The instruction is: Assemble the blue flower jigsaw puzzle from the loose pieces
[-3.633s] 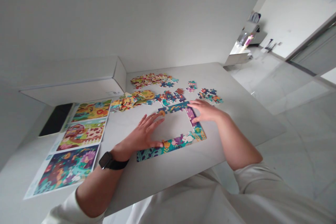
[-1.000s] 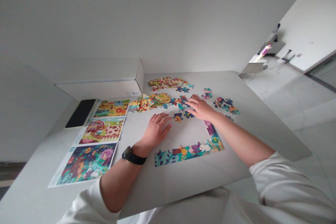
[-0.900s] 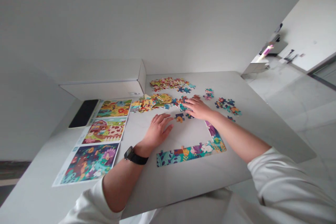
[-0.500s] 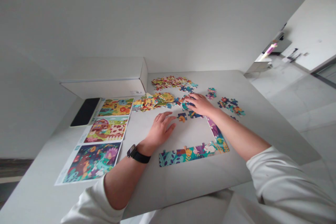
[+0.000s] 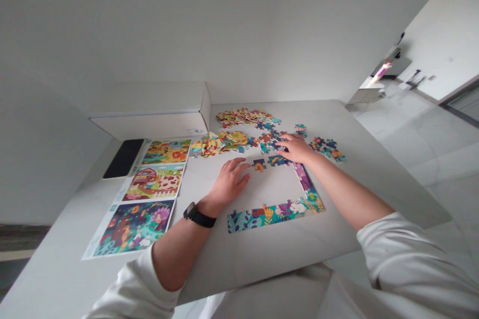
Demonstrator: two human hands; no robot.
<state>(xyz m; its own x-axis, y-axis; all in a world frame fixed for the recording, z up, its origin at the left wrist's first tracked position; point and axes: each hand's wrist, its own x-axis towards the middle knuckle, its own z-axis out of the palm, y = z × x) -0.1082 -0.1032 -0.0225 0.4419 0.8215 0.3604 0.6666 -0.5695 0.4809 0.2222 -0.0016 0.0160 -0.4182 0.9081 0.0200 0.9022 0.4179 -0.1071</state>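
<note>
My left hand [image 5: 229,179] rests over the table with its fingers apart and nothing in them. Just right of its fingertips lies a loose puzzle piece [image 5: 259,165] with an orange shape on dark blue. My right hand [image 5: 294,148] reaches over loose dark and teal puzzle pieces [image 5: 266,138], its fingers spread, the fingertips touching or close above them. Beneath that hand are joined dark blue pieces [image 5: 277,160]. They meet a purple side strip [image 5: 304,178], which runs down to a joined bottom strip [image 5: 275,215] with leaves and a white rabbit.
Piles of yellow puzzle pieces [image 5: 224,142] and red-yellow pieces [image 5: 243,116] lie toward the wall. More pieces [image 5: 329,148] sit at the right. Three picture sheets [image 5: 136,227], a black phone [image 5: 124,158] and a white box [image 5: 149,122] are on the left.
My right hand has moved right, off the pieces to its left, uncovering several of them. My left hand has hardly moved. The view has shifted slightly.
</note>
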